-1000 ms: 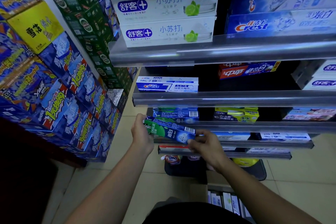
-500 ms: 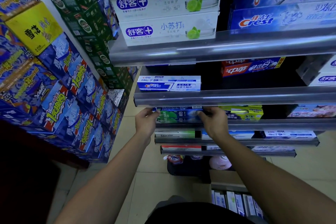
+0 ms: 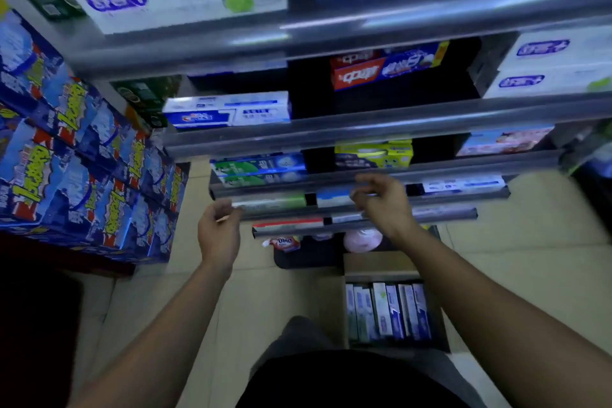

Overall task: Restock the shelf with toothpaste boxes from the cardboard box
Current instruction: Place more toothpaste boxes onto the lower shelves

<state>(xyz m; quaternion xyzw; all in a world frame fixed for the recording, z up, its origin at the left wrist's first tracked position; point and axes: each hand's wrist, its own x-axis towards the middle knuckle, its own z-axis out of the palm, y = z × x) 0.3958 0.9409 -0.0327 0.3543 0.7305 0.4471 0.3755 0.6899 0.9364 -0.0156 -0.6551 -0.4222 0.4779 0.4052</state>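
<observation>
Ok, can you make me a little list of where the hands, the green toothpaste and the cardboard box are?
left hand: empty, fingers loosely curled
right hand: empty, fingers loosely curled, slightly higher
green toothpaste boxes: two stacked on the shelf above the hands
cardboard box: open on the floor, row of toothpaste boxes standing inside

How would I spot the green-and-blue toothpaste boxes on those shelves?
Look at the metal shelf rack filling the upper picture and count to the third tier down in view. At its left end, just above the left hand, lie two stacked green-and-blue toothpaste boxes. Unlike the yellow-green boxes to their right, they show a green band beside dark blue.
</observation>
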